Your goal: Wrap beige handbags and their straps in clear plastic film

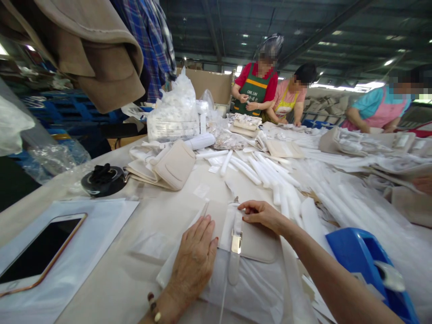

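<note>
Currently facing a long pale table (111,279), with three aproned co-workers (286,104) at its far side. Can see a bulging clear sack (173,117) ahead to the left and white strips (263,168) right of the middle. Have a beige bag (261,245) lying on the tabletop directly in front, and a blue holder (354,252) farther right. Resting the left hand (195,252) palm down on the bag's flap (218,218), with fingers straight and unclenched. Touching the top of a white-wrapped strap (233,271) on the bag with the right hand (265,216), thumb and forefinger close together; cannot tell whether pinching it. Also have a phone (40,254) at far left, screen up on white plastic sheets (104,225). Can make out a shiny metal clasp (236,243) on the strap, just below the right fingertips, and beads (154,307) around the left wrist.
</note>
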Demonstrator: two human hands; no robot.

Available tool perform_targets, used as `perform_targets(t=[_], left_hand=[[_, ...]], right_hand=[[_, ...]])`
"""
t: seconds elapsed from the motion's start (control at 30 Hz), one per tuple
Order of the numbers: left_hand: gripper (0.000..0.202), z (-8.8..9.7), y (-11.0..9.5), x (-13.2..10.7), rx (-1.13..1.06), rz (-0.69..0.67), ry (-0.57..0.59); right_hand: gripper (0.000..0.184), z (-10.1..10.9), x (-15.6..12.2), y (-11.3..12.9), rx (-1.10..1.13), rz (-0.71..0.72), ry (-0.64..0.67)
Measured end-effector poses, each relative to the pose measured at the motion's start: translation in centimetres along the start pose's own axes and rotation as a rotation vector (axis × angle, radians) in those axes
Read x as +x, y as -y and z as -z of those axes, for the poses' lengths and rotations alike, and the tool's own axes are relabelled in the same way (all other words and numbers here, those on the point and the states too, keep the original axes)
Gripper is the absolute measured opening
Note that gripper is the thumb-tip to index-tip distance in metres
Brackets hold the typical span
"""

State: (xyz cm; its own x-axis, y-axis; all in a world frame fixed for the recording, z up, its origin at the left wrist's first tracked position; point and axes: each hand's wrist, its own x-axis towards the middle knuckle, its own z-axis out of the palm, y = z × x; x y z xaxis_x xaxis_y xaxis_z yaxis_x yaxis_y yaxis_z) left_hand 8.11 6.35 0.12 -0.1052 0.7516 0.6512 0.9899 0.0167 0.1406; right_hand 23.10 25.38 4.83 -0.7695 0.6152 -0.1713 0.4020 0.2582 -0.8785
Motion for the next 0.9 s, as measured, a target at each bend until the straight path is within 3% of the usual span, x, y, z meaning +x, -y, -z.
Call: perform_targets(t=[0.23, 0.47, 0.73, 0.9], left_hand=[[0.033, -0.1, 0.1, 0.1, 0.006, -0.013, -0.007], [0.034, 0.0, 0.1, 0.1, 0.011, -0.02, 0.011], [0.035, 0.0, 0.1, 0.0, 0.013, -0.028, 0.019], [0.035, 0.0, 0.0, -0.1, 0.031, -0.037, 0.024]], right_hand=[[0.038, -0.1, 0.0, 0.3, 0.142, -0.077, 0.002], [0.032, -0.5, 0.3, 0.6, 0.088, -0.084, -0.034], [0.016, -1.8, -0.8, -0.1, -0.255, 0.153, -0.239], [0.019, -2.2, -1.5, 0.2, -0.615, 0.32, -0.199]])
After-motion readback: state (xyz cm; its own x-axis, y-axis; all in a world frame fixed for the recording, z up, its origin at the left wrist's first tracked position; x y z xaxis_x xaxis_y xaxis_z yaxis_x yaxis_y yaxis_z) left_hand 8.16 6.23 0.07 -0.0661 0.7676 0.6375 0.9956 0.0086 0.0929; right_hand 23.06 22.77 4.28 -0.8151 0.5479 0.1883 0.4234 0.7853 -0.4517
